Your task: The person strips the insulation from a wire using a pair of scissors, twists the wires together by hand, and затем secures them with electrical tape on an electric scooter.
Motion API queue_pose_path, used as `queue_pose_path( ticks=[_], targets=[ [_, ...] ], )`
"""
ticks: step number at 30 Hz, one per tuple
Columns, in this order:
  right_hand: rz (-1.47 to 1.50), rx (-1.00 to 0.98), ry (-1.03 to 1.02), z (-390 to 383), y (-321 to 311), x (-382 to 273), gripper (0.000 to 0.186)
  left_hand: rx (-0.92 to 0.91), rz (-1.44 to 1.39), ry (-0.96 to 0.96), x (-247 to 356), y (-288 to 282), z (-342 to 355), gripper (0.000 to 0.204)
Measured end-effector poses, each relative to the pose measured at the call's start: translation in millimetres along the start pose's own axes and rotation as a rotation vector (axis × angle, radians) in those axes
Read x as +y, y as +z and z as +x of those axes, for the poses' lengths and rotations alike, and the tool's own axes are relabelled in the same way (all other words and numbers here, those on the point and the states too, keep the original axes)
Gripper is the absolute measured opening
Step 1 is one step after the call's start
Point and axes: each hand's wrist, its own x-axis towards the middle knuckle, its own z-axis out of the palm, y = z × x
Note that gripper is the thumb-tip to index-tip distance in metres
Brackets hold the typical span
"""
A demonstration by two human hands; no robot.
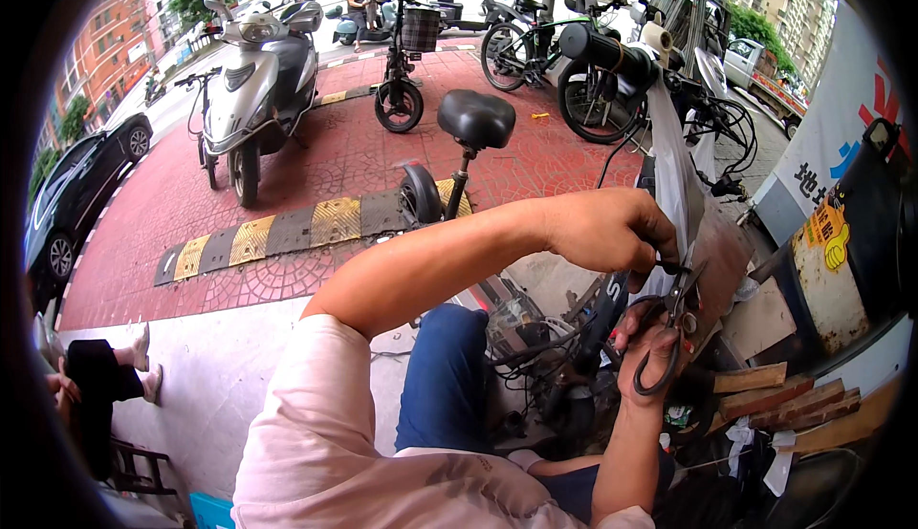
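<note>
My right hand [646, 347] is closed around a pair of dark-handled scissors [680, 305], its blades pointing up and parted. Just above, my left hand [612, 231] reaches across with fingers curled down in a pinch. A short dark piece, perhaps a cable end, shows at its fingertips, close to the blades; the fingers hide most of it. Behind both hands hangs a translucent plastic sheet [674, 151]. Below my left forearm lie tangled black cables [535, 352] and parts of an opened scooter.
A black saddle [475, 120] on a post stands beyond my left forearm. Wooden pieces [794, 405] are stacked at the right. A yellow-black speed bump [287, 235] crosses the red paving. A white scooter [273, 80] is parked farther off. Another person's legs [105, 367] show at the left.
</note>
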Motion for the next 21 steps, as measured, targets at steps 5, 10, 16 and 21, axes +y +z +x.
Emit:
queue_pose_path(
  ticks=[5, 10, 16, 21],
  targets=[
    [0.04, 0.057, -0.015, -0.9, 13.7, 6.3, 0.078, -0.028, 0.052, 0.001, -1.9, -4.6, -3.2, 0.032],
    [0.071, 0.113, -0.038, -4.7, 16.9, 15.8, 0.076, -0.029, -0.028, 0.005, -5.2, -1.9, -1.9, 0.031],
    [0.074, 0.113, -0.052, -6.0, 15.0, 25.0, 0.078, -0.029, -0.042, -0.026, -0.8, -1.7, -1.9, 0.026],
    [0.079, 0.119, -0.05, -10.7, 13.2, 27.3, 0.077, -0.021, 0.011, -0.06, 2.8, -0.8, -0.5, 0.017]
  ],
)
